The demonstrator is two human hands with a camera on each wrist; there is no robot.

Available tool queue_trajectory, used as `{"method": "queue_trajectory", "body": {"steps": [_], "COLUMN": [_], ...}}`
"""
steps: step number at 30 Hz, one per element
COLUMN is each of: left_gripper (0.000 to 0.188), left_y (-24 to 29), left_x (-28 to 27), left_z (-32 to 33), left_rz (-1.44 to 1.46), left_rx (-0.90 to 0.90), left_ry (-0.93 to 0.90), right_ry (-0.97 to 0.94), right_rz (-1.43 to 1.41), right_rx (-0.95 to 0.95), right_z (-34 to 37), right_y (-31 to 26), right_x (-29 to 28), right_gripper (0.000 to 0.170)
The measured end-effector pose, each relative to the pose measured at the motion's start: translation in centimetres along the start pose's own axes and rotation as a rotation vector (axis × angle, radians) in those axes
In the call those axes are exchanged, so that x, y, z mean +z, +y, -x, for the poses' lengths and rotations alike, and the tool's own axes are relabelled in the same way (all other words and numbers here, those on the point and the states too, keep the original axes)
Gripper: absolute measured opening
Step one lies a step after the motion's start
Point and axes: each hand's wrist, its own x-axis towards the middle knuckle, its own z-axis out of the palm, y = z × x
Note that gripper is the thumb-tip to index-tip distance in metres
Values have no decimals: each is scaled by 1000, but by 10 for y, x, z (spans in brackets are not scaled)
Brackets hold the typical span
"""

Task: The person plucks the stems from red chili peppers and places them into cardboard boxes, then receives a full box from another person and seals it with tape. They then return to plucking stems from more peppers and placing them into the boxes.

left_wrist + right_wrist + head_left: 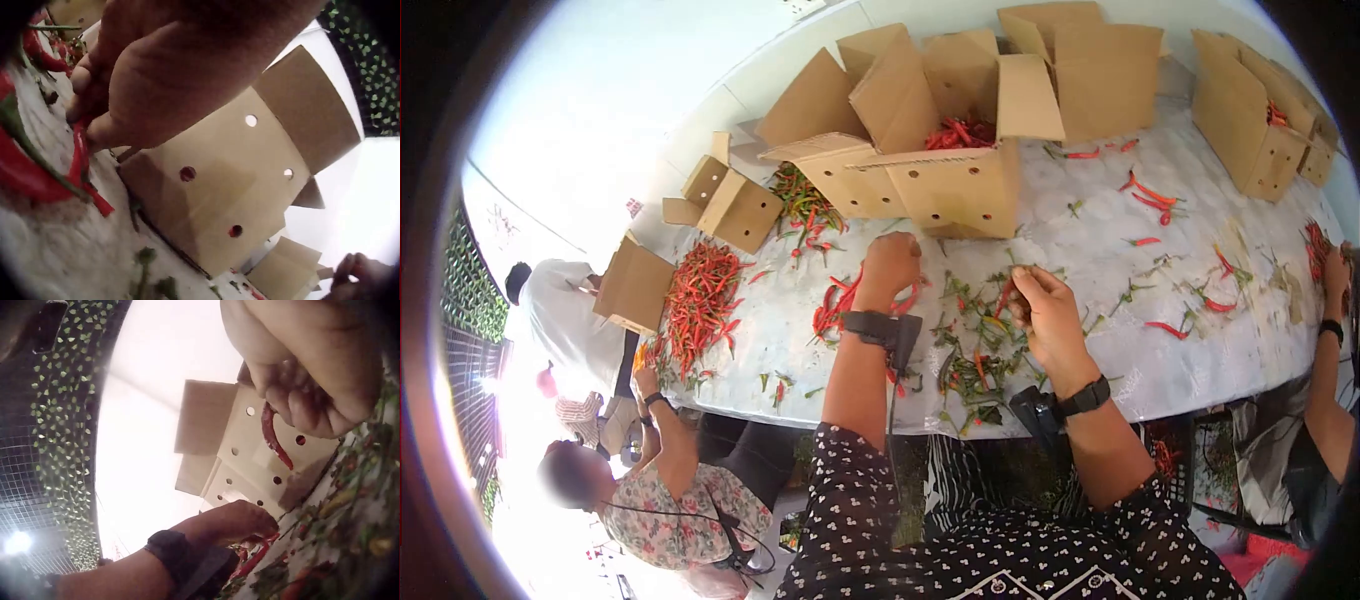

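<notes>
My left hand reaches over a small heap of red chilies on the white-covered table. In the left wrist view its fingers and thumb pinch a slender red chili, with larger red chilies beside it. My right hand is above a scattered pile of green stems and mixed chilies. From its curled fingers hangs a wrinkled red chili, seen clearly in the right wrist view; the fingers hide its upper end.
An open cardboard box holding red chilies stands beyond my hands, with another box behind. Left lies a large red chili heap near a small box. People work at both sides; another person's hand is at the right edge.
</notes>
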Motion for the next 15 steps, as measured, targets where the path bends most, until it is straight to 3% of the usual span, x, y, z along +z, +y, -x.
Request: {"method": "queue_trajectory", "body": {"steps": [1,2,4,5,8,15], "left_gripper": [18,18,22,21,19,10], "left_y": [9,18,36,47,64,79], "left_x": [-4,-7,-15,-24,-32,-20], "left_z": [3,6,16,23,35,45], "left_rz": [223,230,790,1094,1313,1476], "left_rx": [-17,-8,-73,-114,-57,-26], "left_ry": [-41,-53,-19,-120,-179,-139], "right_ry": [-21,-43,-31,-42,-54,-65], "right_rz": [-2,-5,-20,-36,-37,9], "right_rx": [10,18,27,37,43,61], "right_z": [1,0,-1,-1,1,3], "right_y": [-1,-2,1,1,-1,-1], "right_x": [0,0,-1,0,3,5], "right_gripper": [17,18,18,17,17,18]}}
